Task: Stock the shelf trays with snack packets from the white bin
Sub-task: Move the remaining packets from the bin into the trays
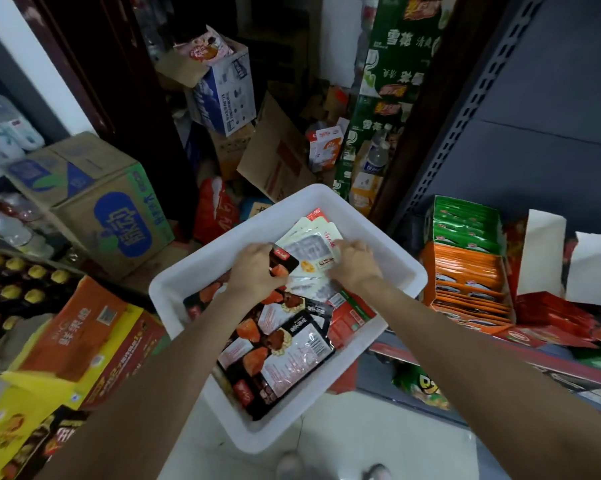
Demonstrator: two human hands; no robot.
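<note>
Cartons and drink cases crowd the storeroom floor at left and top of the head view; the white bin (pixel 195 271) sits at centre. Both hands are inside it: the left hand (pixel 254 271) pinches a dark packet (pixel 285 261), the right hand (pixel 352 261) curls onto the pale packets (pixel 309 244) fanned between them, long axes running toward upper right. Shelf trays (pixel 465 271) lie right, nearer the right hand. Fingertips beneath the packets are hidden.

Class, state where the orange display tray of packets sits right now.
In the head view, the orange display tray sits on the shelf, right of the white bin, below the green tray.
</note>
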